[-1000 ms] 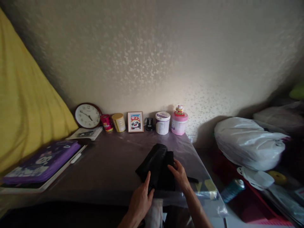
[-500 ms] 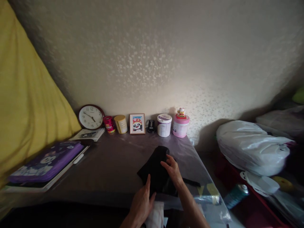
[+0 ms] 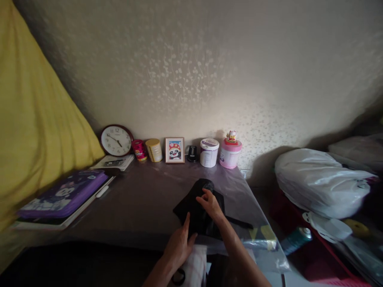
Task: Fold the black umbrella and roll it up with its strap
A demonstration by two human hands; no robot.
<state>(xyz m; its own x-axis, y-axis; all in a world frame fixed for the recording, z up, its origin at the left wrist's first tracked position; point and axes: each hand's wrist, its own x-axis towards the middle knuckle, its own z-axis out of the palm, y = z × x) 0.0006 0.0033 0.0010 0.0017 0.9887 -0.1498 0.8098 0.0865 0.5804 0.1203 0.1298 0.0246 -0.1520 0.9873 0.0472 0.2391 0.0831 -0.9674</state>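
Note:
A black fabric item (image 3: 191,203) with a narrow strap (image 3: 239,222) lies near the front of the table, its left side spread to a corner; I cannot tell its exact kind. At its near left edge, my left hand (image 3: 178,243) rests with the index finger stretched out over the fabric and the thumb apart, holding nothing. My right hand (image 3: 211,204) is over the right part of the item, fingers loosely bent and thumb apart. Whether its fingertips touch the fabric is hard to see.
Along the wall stand a clock (image 3: 116,140), a picture frame (image 3: 175,150), a white tub (image 3: 209,153) and a pink-lidded tub (image 3: 230,155) with a figurine. A purple case (image 3: 64,195) lies left. Right of the table are a spray can (image 3: 297,240) and a white plastic bag (image 3: 320,183).
My right hand has shifted slightly left across the black fabric item, and more of the item's right side shows. My left hand stays almost where it was. The view has tilted a little.

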